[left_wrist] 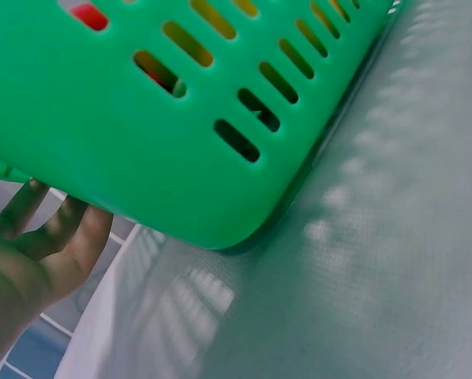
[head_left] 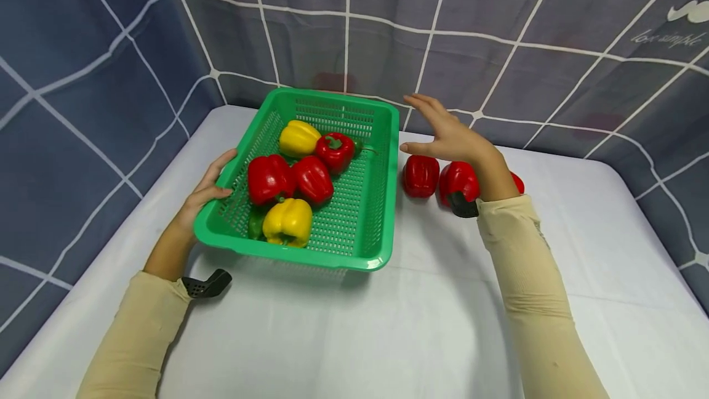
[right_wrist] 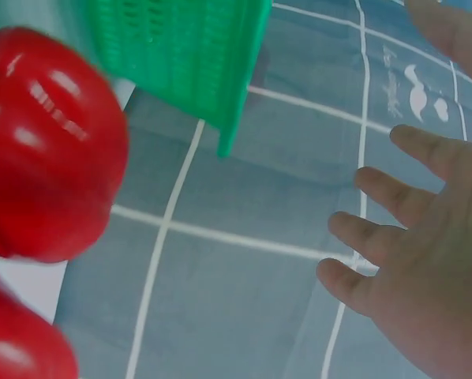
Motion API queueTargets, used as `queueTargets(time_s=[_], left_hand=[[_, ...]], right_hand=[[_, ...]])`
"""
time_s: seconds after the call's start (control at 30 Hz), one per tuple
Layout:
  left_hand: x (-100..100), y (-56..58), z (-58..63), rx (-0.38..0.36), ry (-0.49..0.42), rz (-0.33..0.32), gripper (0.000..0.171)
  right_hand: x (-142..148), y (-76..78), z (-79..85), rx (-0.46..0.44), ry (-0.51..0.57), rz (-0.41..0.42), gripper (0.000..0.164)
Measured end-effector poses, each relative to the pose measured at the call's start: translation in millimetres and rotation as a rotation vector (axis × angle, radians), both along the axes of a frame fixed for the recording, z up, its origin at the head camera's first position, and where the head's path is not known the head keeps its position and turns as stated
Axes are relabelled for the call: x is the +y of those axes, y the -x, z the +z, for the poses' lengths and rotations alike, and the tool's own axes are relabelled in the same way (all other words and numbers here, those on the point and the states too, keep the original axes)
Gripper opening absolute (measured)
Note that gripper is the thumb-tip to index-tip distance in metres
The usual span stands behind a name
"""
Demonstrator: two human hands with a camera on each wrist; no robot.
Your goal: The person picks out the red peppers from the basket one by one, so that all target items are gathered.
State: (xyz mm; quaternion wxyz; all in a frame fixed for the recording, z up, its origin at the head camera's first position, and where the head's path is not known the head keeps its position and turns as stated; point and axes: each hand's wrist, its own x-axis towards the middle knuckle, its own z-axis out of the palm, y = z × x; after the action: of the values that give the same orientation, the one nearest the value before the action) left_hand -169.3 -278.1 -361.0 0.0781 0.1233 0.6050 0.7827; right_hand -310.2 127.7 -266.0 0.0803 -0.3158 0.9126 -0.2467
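Observation:
A green plastic basket [head_left: 332, 257] is at the left-centre of the white table. My left hand [head_left: 207, 189] grips its left rim, thumb over the edge and fingers outside. In the basket lie a yellow bell pepper [head_left: 299, 138] at the back, another yellow one [head_left: 288, 221] at the front, and three red bell peppers between them, one being the red pepper [head_left: 269, 178]. A green pepper [head_left: 256, 223] is partly hidden at the front left. My right hand [head_left: 451, 134] hovers with spread fingers beside the right rim, above a red bell pepper [head_left: 420, 176] on the table, holding nothing.
Right of the basket, a second red pepper [head_left: 459, 181] stands beside the first. A third red pepper [head_left: 517, 183] is mostly hidden behind the right wrist. A dark curtain [head_left: 388, 54] with white lines hangs along the back and sides of the white table [head_left: 421, 325].

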Motion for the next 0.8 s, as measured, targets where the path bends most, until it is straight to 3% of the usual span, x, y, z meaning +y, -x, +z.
queueTargets(time_s=[0.37,0.8], left_hand=[[1.8,3.0,1.5,-0.020,0.095,0.034,0.070],[0.5,1.5,0.2,-0.023,0.071,0.035,0.069]], right_hand=[[-44.9,2.4,12.1,0.047,-0.060,0.116,0.084],[-91.2,-2.0,17.2,0.045,-0.097,0.211,0.085]])
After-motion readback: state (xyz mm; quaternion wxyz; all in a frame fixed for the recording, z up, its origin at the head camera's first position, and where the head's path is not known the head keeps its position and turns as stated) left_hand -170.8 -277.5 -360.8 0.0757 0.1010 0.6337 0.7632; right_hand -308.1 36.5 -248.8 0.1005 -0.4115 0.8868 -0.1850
